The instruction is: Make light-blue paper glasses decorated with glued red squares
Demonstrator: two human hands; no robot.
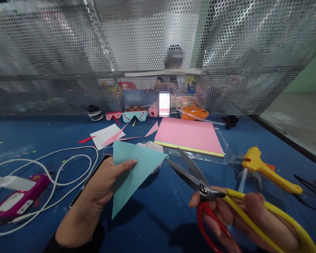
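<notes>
My left hand (pixel 107 182) grips a folded light-blue paper triangle (pixel 134 168), thumb on top and the other fingers hidden behind. The paper's pointed corner faces right. In my right hand (pixel 242 214) is a pair of scissors (pixel 204 189) with one yellow and one red handle. The blades are spread apart, their tips close to that corner. Behind the triangle lies some crumpled whitish material (pixel 155 147). A dark flat object (pixel 91 179), perhaps a phone, shows partly behind my left wrist.
A stack of pink paper (pixel 188 135) lies ahead, with pink scraps and white paper (pixel 105 135) to its left. A yellow glue gun (pixel 268 170) rests at right. A purple power strip (pixel 23 196) and looping white cable (pixel 93 151) occupy the left. Perforated metal (pixel 147 45) stands behind.
</notes>
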